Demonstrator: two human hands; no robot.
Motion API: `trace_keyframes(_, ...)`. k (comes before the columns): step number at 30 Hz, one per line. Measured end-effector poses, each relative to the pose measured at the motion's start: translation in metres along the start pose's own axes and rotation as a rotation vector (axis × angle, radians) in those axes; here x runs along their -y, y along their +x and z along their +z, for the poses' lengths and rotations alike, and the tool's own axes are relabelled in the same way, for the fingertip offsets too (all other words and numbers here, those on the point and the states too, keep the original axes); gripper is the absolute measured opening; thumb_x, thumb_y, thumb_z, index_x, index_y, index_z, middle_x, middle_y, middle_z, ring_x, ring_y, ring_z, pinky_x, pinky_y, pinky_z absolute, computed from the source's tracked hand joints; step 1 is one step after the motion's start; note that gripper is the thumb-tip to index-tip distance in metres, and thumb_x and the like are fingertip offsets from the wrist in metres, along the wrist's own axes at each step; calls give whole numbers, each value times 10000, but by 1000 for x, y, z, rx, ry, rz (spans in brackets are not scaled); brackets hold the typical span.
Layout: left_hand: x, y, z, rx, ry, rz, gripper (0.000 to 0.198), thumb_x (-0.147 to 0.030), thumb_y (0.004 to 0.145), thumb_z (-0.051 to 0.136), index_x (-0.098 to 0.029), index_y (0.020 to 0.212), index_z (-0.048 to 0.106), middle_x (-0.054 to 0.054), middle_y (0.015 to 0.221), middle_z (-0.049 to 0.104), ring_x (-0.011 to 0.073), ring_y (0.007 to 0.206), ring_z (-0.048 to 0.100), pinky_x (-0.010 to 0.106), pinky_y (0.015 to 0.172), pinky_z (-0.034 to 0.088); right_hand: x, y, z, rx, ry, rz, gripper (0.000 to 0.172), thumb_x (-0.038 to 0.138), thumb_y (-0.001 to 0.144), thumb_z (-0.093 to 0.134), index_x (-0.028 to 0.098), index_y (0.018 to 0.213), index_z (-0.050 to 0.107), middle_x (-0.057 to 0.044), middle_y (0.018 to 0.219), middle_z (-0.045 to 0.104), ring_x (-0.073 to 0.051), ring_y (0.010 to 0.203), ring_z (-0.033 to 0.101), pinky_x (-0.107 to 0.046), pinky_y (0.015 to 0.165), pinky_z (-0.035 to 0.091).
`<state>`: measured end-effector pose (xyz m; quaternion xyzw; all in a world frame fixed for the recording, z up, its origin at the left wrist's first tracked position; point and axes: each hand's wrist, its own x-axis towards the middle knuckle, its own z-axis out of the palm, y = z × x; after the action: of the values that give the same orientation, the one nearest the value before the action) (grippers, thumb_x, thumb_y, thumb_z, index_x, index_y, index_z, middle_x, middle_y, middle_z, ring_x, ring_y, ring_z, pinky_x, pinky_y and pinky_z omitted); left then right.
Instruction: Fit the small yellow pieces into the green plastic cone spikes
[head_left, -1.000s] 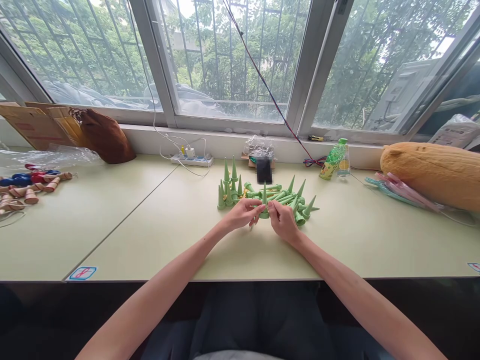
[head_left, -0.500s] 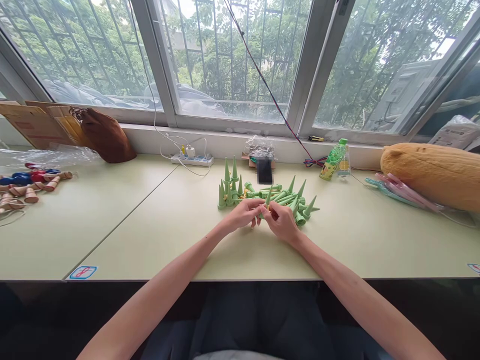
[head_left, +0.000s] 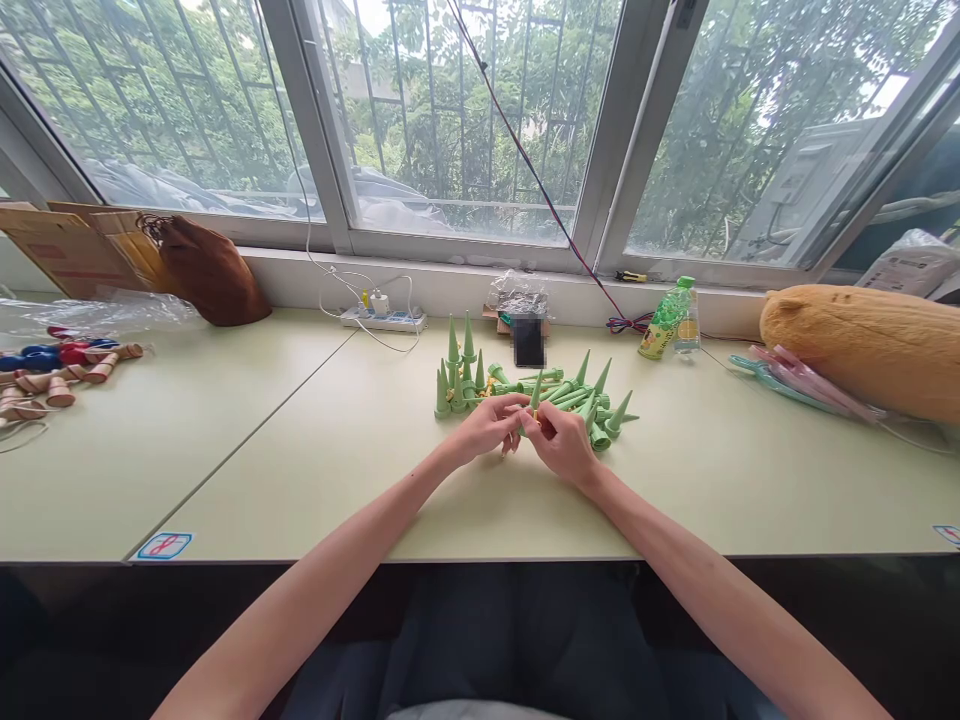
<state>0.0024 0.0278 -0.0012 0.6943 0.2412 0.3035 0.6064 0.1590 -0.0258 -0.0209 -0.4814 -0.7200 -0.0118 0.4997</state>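
Note:
A green plant watering spike (head_left: 535, 390) points upward between my hands, with a bit of yellow at its lower part. My left hand (head_left: 489, 426) is closed on its base from the left. From the other side, my right hand (head_left: 564, 440) pinches near the yellow part with thumb and fingers; the fingers hide most of the base. Just beyond my right hand lies a loose heap of similar green spikes (head_left: 576, 395), tips pointing several ways. Behind my left hand several spikes (head_left: 454, 385) stand upright in a group, with small yellow pieces among them.
At the back are a power strip (head_left: 384, 319), a dark phone-like object (head_left: 529, 343) and a green-capped bottle (head_left: 666, 318). A tan plush (head_left: 862, 345) lies at right. Wooden toys (head_left: 64, 380) and a brown bag (head_left: 210, 270) are at left. The table's front edge (head_left: 300, 561) runs below my forearms.

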Motion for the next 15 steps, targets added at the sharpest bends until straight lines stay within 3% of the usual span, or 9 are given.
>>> trace_keyframes(7, -9, 0, 0, -16, 65, 37, 476, -591, 882, 491, -129, 885, 609, -39, 475, 488, 86, 381, 498, 193, 380, 378, -3, -1, 2, -20, -33, -44, 312, 273, 896, 483, 215, 627, 337, 61, 502, 378, -80, 440, 304, -221, 470, 291)
trace_keyframes(12, -15, -2, 1, -85, 136, 47, 482, -589, 876, 509, -130, 958, 633, -76, 396, 404, 52, 319, 358, 186, 361, 284, -3, -1, 2, -26, -98, -125, 308, 240, 862, 514, 213, 611, 337, 62, 489, 379, -77, 432, 293, -225, 461, 268)
trace_keyframes(15, -15, -3, 2, -83, 135, 70, 457, -578, 870, 527, -134, 923, 623, -64, 435, 447, 53, 339, 388, 187, 369, 303, -3, -2, 3, -17, -136, -164, 304, 232, 863, 511, 211, 609, 345, 56, 489, 397, -77, 433, 315, -223, 465, 264)
